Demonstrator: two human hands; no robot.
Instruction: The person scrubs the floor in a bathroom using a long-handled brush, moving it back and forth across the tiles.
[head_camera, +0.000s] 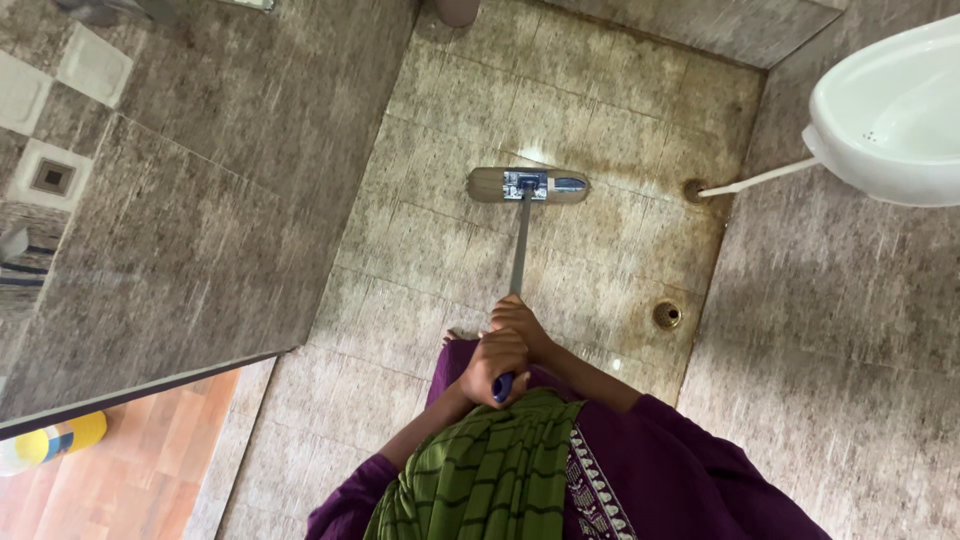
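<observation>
A flat mop (527, 185) rests head-down on the wet tiled floor (430, 250), its grey pole (520, 250) running back to me. My left hand (492, 365) is closed around the blue grip end of the pole. My right hand (520, 322) wraps the pole just above it, the two hands touching. Purple sleeves and a green striped cloth (480, 470) hang below my hands.
A white wall basin (895, 115) with a thin white drain pipe (755, 178) is at the right wall. Two floor drains (667, 316) sit near that wall. A tiled partition wall (190, 230) stands left, and a yellow bottle (55, 440) lies by the doorway.
</observation>
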